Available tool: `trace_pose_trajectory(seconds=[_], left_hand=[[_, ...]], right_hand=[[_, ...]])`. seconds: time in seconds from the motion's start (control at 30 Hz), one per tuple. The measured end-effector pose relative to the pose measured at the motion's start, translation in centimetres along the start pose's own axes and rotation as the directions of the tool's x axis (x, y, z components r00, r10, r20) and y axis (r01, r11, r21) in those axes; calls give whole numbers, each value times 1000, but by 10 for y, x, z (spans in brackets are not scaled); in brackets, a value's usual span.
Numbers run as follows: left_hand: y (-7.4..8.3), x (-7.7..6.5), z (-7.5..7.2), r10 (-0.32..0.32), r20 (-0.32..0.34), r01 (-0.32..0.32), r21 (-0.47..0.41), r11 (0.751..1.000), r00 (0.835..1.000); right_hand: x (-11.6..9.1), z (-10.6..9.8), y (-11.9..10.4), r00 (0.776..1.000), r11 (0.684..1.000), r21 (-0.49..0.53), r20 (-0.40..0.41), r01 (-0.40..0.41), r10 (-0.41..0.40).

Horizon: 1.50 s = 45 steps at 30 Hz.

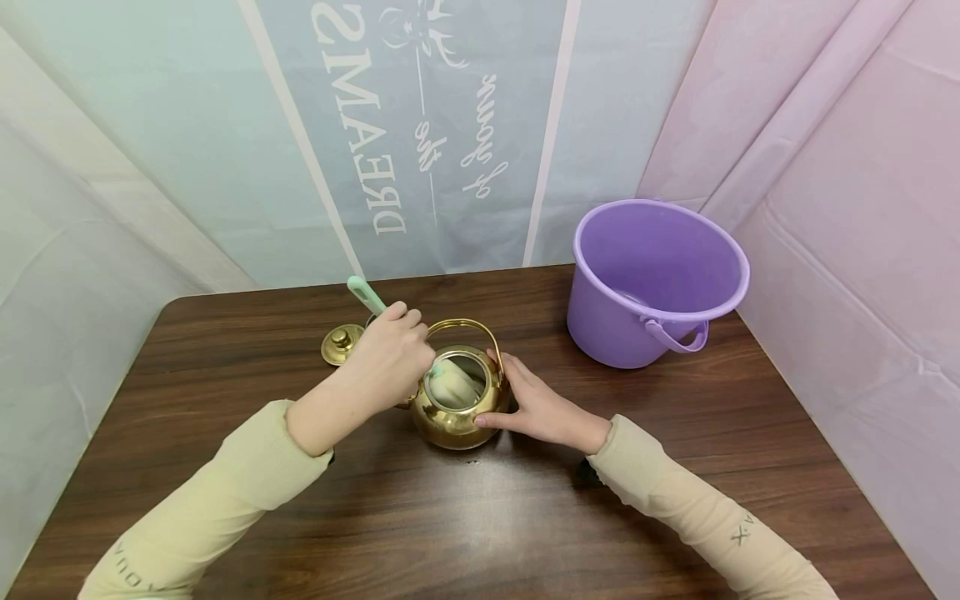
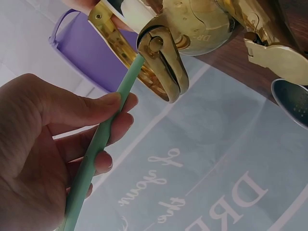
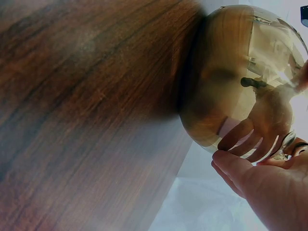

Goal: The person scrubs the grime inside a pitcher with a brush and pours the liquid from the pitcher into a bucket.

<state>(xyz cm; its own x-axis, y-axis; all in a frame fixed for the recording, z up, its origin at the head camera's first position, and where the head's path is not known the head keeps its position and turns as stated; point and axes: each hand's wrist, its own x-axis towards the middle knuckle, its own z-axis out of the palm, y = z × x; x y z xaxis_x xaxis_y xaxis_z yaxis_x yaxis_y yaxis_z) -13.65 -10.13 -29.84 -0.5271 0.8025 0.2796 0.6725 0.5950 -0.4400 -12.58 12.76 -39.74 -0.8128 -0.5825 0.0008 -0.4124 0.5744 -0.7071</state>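
Brass lid point(image 1: 341, 342) lying on worktop point(image 1: 337, 517), just left of left hand point(image 1: 393, 354). Left hand gripping green-handled brush point(image 1: 366, 293), fingers curling round handle; handle end jutting past knuckles, pale head dipping inside brass kettle point(image 1: 448, 427). Kettle sitting between both hands. Right hand point(image 1: 542, 408) pressing kettle's side, fingers extending, thumb toward front. Purple bucket point(image 1: 611, 325) standing beyond right hand, rightward.

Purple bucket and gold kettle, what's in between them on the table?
The right hand, touching the kettle; then bare brown tabletop up to the bucket. The head view shows this.
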Motion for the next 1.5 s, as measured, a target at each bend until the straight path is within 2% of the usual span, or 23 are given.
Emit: trace_pose_trajectory(seconds=[0.8,1.23,1.5], left_hand=[[-1,-3,-5,20,13,-20,-25,1000,1000],[1,-4,-6,35,65,-33,-32,999,997],[3,-4,-5,42,34,-40,-53,998,999]], right_hand=[[0,0,0,1000,1000,2,8,-10,10],[0,0,1,1000,1000,5,8,-3,3],[1,1,1,1000,1000,12,6,1,-1]])
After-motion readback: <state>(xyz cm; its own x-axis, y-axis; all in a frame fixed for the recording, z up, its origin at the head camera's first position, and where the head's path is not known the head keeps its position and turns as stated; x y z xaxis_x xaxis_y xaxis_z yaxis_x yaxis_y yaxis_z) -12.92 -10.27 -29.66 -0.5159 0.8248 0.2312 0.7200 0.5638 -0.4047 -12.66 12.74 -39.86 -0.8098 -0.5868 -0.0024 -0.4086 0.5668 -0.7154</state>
